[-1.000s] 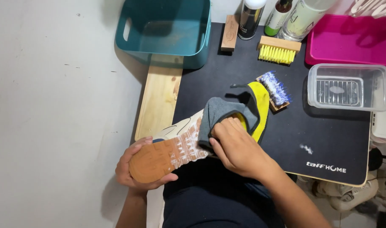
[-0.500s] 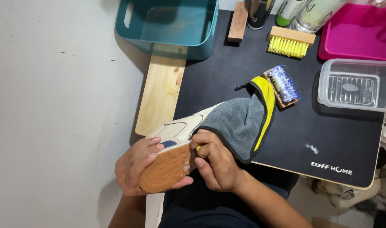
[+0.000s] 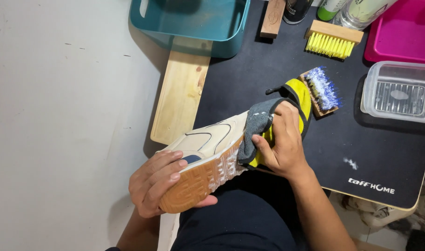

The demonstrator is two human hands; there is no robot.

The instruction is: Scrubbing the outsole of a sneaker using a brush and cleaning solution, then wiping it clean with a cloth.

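Moved: right hand (image 3: pixel 282 148) with cloth (image 3: pixel 259 123) went up the sole, toward the toe.
Left hand (image 3: pixel 159 183): fingers closed around heel of shoe (image 3: pixel 208 148).
Right hand: fingers gripping cloth.
Shoe: over lap, at edge of black mat (image 3: pixel 268 79).

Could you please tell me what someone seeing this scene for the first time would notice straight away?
First, the cream sneaker with its tan sole, gripped at the heel by the left hand at lower centre, while the right hand presses a grey and yellow cloth against its sole edge. Behind, on the black mat, lie a yellow-bristled brush and a blue-bristled brush.
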